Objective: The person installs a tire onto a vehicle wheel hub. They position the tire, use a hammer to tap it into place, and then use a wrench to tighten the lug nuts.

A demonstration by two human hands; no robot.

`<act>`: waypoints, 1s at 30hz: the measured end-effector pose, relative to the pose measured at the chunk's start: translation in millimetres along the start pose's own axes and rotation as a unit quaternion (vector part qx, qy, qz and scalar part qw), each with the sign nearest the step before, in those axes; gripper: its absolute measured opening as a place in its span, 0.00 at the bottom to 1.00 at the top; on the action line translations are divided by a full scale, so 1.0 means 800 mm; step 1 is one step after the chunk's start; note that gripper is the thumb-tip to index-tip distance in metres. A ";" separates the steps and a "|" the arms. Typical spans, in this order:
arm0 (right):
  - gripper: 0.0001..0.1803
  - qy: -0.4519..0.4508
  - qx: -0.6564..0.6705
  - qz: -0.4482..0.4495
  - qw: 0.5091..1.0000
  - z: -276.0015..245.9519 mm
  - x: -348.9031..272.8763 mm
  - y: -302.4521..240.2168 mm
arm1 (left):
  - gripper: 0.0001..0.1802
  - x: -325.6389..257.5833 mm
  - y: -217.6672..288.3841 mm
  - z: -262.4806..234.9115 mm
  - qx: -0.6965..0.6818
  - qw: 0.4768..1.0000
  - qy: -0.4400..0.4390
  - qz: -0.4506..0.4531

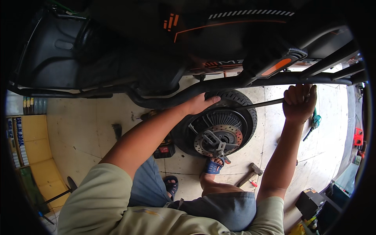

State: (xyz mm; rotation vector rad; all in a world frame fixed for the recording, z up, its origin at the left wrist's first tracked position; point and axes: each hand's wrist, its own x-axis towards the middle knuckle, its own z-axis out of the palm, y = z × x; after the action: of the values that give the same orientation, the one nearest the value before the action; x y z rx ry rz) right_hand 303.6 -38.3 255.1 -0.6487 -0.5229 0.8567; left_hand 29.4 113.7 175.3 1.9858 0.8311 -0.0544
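Observation:
A black tyre on a hub wheel lies on the floor in front of me, a perforated brake disc facing up at its middle. My left hand grips the tyre's far left edge. Its thumb lies across the sidewall; the other fingers are mostly hidden. In my closed right hand is one end of a long metal tyre lever. The lever slants down to the left, its far end at the tyre's inner edge by the rim. My foot in a blue sandal rests against the wheel's near side, beside a metal fixture on the hub.
A dark vehicle body with a black tube rail spans the space above the wheel. A hammer lies near my knee, a cordless tool with a battery left of the wheel, and a green tool to the right. Yellow cabinets stand left.

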 end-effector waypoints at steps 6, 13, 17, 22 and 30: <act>0.21 -0.001 0.043 -0.004 0.999 -0.033 0.007 0.003 | 0.38 -0.001 0.004 -0.003 -0.017 1.000 -0.010 -0.006; 0.21 -0.001 0.059 -0.075 0.995 -0.033 -0.038 0.011 | 0.30 0.006 -0.008 0.018 0.020 0.997 0.056 0.043; 0.22 0.047 0.029 -0.114 0.992 -0.018 -0.080 0.022 | 0.31 0.001 -0.005 0.017 0.053 0.998 0.042 -0.003; 0.22 0.135 0.095 -0.182 0.969 -0.074 -0.173 0.033 | 0.34 0.004 0.005 0.009 0.047 0.997 0.045 0.043; 0.21 0.210 0.054 0.110 0.970 -0.060 0.036 0.018 | 0.36 -0.008 -0.006 0.001 0.071 0.997 0.032 0.015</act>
State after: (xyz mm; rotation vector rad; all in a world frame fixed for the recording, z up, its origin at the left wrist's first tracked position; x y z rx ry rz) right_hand 342.9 -22.4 216.3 -0.7729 -0.0213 0.9173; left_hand 21.8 111.1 173.1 2.1426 0.8581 -0.0322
